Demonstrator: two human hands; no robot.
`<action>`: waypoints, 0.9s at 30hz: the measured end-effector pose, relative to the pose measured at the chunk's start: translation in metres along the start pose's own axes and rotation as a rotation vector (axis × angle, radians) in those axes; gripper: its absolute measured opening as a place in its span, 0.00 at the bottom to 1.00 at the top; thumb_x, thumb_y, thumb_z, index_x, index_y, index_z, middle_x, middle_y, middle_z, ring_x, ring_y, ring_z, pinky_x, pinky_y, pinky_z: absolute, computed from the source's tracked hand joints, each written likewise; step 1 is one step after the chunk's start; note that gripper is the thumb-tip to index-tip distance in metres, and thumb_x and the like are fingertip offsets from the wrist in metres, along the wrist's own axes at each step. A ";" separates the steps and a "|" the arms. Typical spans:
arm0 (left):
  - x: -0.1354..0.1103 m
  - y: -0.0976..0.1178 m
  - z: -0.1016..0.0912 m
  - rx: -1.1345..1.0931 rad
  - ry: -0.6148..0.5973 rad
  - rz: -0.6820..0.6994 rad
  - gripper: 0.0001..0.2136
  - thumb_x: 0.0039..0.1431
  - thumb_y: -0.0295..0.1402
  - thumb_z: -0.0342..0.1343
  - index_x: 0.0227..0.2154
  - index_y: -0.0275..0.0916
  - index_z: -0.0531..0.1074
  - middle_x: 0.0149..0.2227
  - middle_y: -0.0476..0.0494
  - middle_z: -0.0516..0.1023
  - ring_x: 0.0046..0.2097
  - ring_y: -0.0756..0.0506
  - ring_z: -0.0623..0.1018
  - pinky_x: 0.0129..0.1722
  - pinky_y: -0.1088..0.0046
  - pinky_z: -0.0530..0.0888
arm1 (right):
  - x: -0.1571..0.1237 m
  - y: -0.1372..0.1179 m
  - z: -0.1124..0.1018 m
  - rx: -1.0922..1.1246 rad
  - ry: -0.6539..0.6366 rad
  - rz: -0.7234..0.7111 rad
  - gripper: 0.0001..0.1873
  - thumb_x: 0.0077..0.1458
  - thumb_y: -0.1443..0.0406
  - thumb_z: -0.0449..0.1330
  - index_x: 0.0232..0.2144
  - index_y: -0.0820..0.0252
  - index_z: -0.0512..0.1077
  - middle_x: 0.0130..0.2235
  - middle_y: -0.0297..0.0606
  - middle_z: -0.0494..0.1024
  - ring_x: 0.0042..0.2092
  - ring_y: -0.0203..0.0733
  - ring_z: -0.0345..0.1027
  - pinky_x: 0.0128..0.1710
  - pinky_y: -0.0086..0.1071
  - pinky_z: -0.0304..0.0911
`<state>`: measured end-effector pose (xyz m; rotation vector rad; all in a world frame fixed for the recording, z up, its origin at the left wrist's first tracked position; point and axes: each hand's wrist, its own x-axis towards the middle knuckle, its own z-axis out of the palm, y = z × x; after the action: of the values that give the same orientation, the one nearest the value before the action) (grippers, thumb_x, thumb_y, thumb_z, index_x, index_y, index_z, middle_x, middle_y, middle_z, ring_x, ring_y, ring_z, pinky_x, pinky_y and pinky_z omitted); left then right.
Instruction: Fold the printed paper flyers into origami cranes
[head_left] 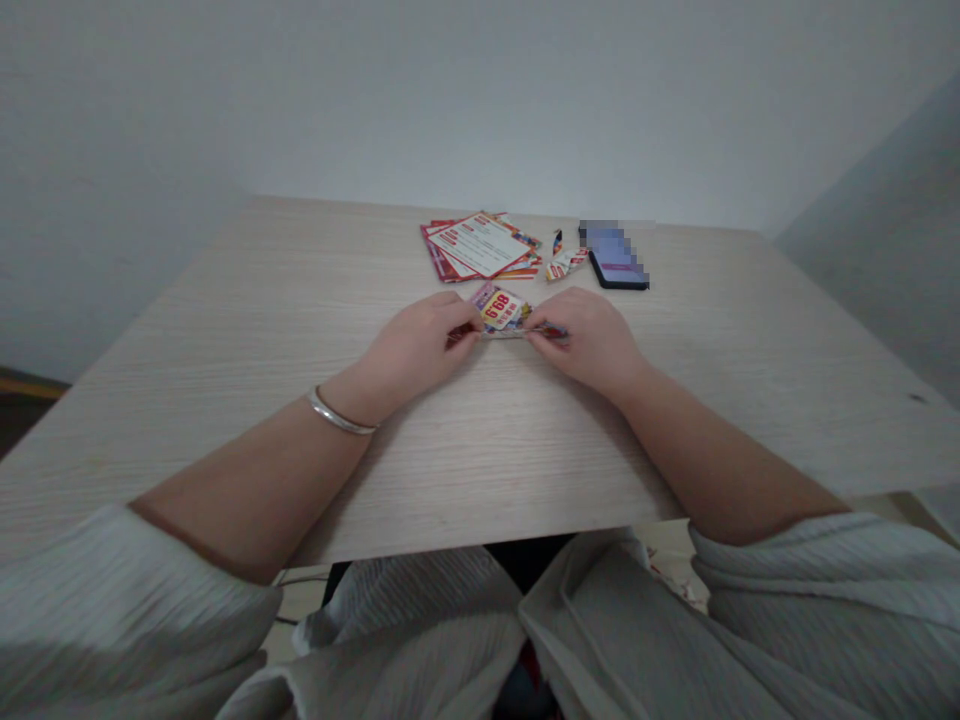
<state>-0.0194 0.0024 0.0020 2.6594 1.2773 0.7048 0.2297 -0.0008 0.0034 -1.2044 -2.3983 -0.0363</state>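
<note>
A small folded printed paper (501, 310), red, yellow and white with numbers on it, lies on the light wooden table (300, 330) between both hands. My left hand (416, 345) pinches its left end with closed fingers; a silver bangle circles that wrist. My right hand (589, 335) pinches its right end, fingers pressed together. The paper's lower edge sits flat against the table.
Behind the hands lies a stack of red and white flyers (480, 247). To its right sits a small folded paper piece (564, 262), then a dark phone (616, 262). Plain walls enclose the table at the back and right.
</note>
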 end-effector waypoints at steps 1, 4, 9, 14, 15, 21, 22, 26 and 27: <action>0.000 0.001 0.001 -0.014 0.008 0.003 0.09 0.65 0.30 0.50 0.36 0.37 0.76 0.38 0.40 0.80 0.41 0.43 0.77 0.42 0.67 0.73 | 0.001 -0.004 0.002 -0.006 -0.017 -0.003 0.08 0.63 0.65 0.60 0.37 0.58 0.80 0.41 0.42 0.85 0.45 0.48 0.76 0.46 0.38 0.64; -0.001 0.006 0.002 -0.024 -0.007 0.046 0.09 0.65 0.30 0.51 0.36 0.37 0.76 0.37 0.41 0.79 0.41 0.43 0.77 0.42 0.67 0.73 | 0.003 -0.016 0.006 -0.002 -0.031 0.026 0.09 0.64 0.65 0.60 0.39 0.58 0.82 0.42 0.41 0.86 0.44 0.47 0.77 0.43 0.37 0.64; -0.001 0.018 0.003 0.072 -0.062 0.068 0.09 0.66 0.32 0.51 0.37 0.36 0.76 0.38 0.40 0.80 0.40 0.42 0.77 0.41 0.66 0.72 | 0.004 -0.031 0.007 -0.032 -0.128 0.075 0.12 0.67 0.63 0.58 0.42 0.55 0.82 0.44 0.39 0.87 0.44 0.47 0.79 0.38 0.36 0.62; 0.000 0.019 0.002 0.207 -0.150 0.058 0.08 0.64 0.31 0.52 0.37 0.37 0.76 0.39 0.39 0.80 0.40 0.40 0.78 0.39 0.65 0.72 | 0.005 -0.034 0.002 -0.066 -0.214 0.036 0.13 0.67 0.63 0.57 0.41 0.55 0.82 0.45 0.39 0.87 0.46 0.48 0.79 0.39 0.36 0.62; 0.001 0.018 0.001 0.227 -0.156 0.065 0.08 0.64 0.31 0.52 0.38 0.37 0.76 0.39 0.38 0.80 0.41 0.40 0.78 0.39 0.65 0.72 | 0.005 -0.034 0.000 -0.077 -0.220 0.039 0.13 0.67 0.63 0.57 0.40 0.56 0.82 0.45 0.40 0.87 0.45 0.48 0.79 0.38 0.36 0.62; 0.001 0.011 -0.004 0.293 -0.190 0.072 0.07 0.64 0.31 0.52 0.38 0.38 0.75 0.40 0.40 0.81 0.40 0.40 0.80 0.36 0.65 0.70 | 0.003 -0.026 -0.005 -0.098 -0.194 0.077 0.12 0.65 0.64 0.57 0.39 0.55 0.82 0.42 0.39 0.87 0.41 0.47 0.77 0.35 0.35 0.58; 0.001 0.011 -0.005 0.297 -0.203 0.063 0.07 0.64 0.32 0.52 0.38 0.38 0.75 0.40 0.40 0.82 0.40 0.40 0.80 0.36 0.64 0.70 | 0.002 -0.025 -0.005 -0.096 -0.190 0.081 0.12 0.64 0.64 0.57 0.39 0.54 0.82 0.42 0.39 0.87 0.41 0.47 0.76 0.34 0.35 0.58; 0.002 0.010 -0.006 0.290 -0.246 0.020 0.09 0.65 0.33 0.51 0.39 0.37 0.76 0.40 0.39 0.82 0.40 0.40 0.80 0.36 0.65 0.71 | 0.001 -0.022 -0.007 -0.100 -0.202 0.104 0.12 0.63 0.64 0.58 0.39 0.54 0.82 0.41 0.38 0.86 0.39 0.45 0.75 0.33 0.35 0.55; 0.002 0.010 -0.006 0.289 -0.251 0.010 0.10 0.65 0.33 0.51 0.40 0.37 0.76 0.40 0.39 0.82 0.40 0.40 0.80 0.37 0.65 0.71 | 0.001 -0.021 -0.008 -0.102 -0.205 0.110 0.12 0.63 0.64 0.58 0.38 0.54 0.82 0.41 0.38 0.86 0.39 0.45 0.74 0.33 0.35 0.55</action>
<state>-0.0142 -0.0033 0.0107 2.8608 1.3849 0.1860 0.2163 -0.0145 0.0152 -1.4482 -2.5260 -0.0008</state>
